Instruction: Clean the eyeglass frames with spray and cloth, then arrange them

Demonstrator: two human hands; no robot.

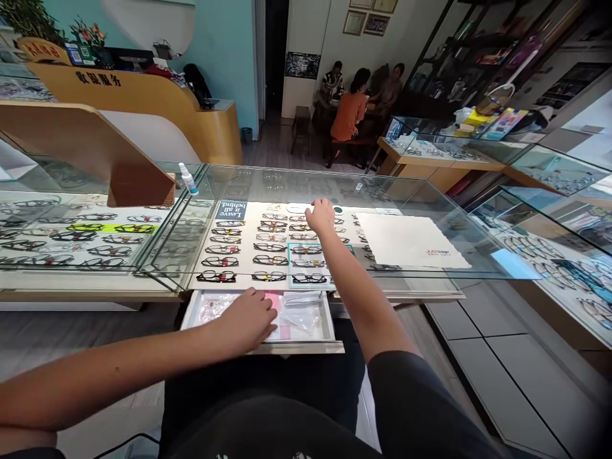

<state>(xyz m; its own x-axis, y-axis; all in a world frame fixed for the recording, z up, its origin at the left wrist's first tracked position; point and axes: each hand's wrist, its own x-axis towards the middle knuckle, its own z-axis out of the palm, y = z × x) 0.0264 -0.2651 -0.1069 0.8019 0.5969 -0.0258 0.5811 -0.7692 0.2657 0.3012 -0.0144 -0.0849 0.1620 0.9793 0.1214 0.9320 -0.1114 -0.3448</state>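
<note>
My left hand (249,319) is over an open shallow drawer (329,319), its bent fingers slightly apart and their tips partly hidden. Beneath and beside it lie a pink strip (285,331), clear plastic bags (306,313) and small clear packets (213,307). Stretched forward, my right hand (322,217) is at the glass top of the display case (406,191), fingers loosely curved and apart. No object shows in either hand. Under the glass, rows of eyeglasses (270,260) lie on a white board. A white paper sheet (406,241) lies right of my right hand.
A small spray bottle (188,179) and a brown-backed stand (95,146) are on the glass at left. More glass cases with eyeglasses (568,280) stand at right. A wooden counter (143,102) is behind at left. Several people sit around a table at the back, one in an orange top (349,115).
</note>
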